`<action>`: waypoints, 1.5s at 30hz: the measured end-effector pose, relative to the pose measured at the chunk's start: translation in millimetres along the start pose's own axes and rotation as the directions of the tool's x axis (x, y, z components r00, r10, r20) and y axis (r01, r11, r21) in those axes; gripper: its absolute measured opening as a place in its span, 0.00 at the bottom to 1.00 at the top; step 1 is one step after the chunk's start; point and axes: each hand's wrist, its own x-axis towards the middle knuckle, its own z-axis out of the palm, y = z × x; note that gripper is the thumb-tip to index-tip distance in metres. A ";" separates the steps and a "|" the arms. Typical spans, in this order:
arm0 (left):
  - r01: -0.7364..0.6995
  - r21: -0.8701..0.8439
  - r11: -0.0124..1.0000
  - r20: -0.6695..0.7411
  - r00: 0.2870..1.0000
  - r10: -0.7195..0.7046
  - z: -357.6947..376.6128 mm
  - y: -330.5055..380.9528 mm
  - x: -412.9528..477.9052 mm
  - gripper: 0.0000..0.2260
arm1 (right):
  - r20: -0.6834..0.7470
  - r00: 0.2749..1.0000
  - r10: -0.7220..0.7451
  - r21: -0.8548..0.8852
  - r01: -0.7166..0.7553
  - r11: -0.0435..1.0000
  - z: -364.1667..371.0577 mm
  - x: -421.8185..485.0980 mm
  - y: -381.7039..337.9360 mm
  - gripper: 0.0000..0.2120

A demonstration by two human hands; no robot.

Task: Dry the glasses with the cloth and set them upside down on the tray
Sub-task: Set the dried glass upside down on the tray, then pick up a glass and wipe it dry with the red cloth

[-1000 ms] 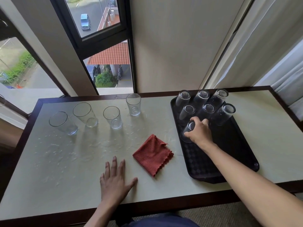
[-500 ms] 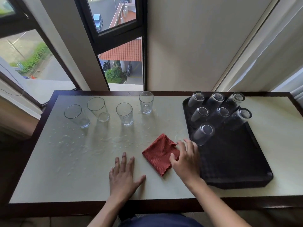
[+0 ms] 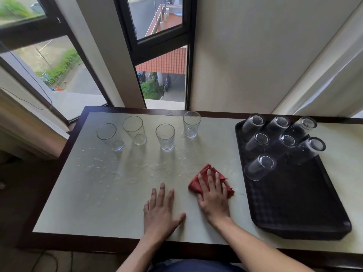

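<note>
Several clear glasses stand upright in a row at the far left of the table, among them one at the left end (image 3: 110,136) and one nearest the tray (image 3: 191,127). Several more glasses stand upside down at the far end of the black tray (image 3: 298,216) on the right, the nearest of them (image 3: 259,167) at its left side. A red cloth (image 3: 204,174) lies on the table between the glasses and the tray. My right hand (image 3: 213,195) lies flat on the cloth with straight fingers. My left hand (image 3: 160,210) rests flat on the bare table beside it.
Water drops (image 3: 102,165) are scattered over the white tabletop in front of the upright glasses. The table (image 3: 88,209) has a dark wooden edge and stands against a window and a wall. The near half of the tray holds nothing.
My right hand left the upside-down glass on the tray, moved left and came down flat on the red cloth. My left hand stayed on the table.
</note>
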 end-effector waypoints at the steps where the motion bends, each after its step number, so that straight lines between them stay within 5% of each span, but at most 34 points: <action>1: 0.001 -0.003 1.000 0.001 1.000 -0.001 0.2 0.1 0.1 0.41 | -0.016 1.000 -0.006 0.013 0.006 1.000 -0.9 0.5 1.1 0.29; 8: 0.043 -0.181 0.983 -0.101 0.993 -0.062 -24.8 7.3 16.5 0.33 | -0.049 0.989 0.142 0.313 -0.120 0.942 -27.7 13.7 10.5 0.29; 13: 0.012 -0.588 0.809 -0.248 0.949 -0.194 -82.2 17.5 65.3 0.36 | -0.010 0.975 0.221 0.630 -0.165 0.759 -61.0 15.0 20.1 0.12; 20: 0.019 -0.764 0.644 -0.258 0.907 -0.333 -143.0 30.5 126.5 0.45 | -0.036 0.941 0.338 0.866 -0.139 0.480 -80.2 4.5 22.5 0.09; 30: -0.095 -0.821 0.563 -0.304 0.907 -0.290 -136.1 20.8 126.9 0.28 | 0.099 0.938 0.331 0.988 -0.134 0.083 -96.1 -10.4 18.5 0.09; 36: -0.176 -0.950 0.259 -0.217 0.966 -0.139 -131.4 23.0 56.6 0.21 | 0.134 0.933 0.335 0.990 -0.114 -0.079 -115.2 -15.8 1.4 0.10; 40: -0.079 -0.997 0.020 -0.080 0.996 -0.038 -118.0 39.8 15.8 0.29 | 0.012 0.978 0.210 1.000 -0.016 0.019 -127.8 -26.2 -19.5 0.14; 45: -0.015 -0.965 -0.261 -0.008 1.000 -0.027 -110.5 63.1 -10.7 0.36 | -0.209 0.973 -0.102 0.820 0.231 0.523 -123.8 -54.4 -47.9 0.28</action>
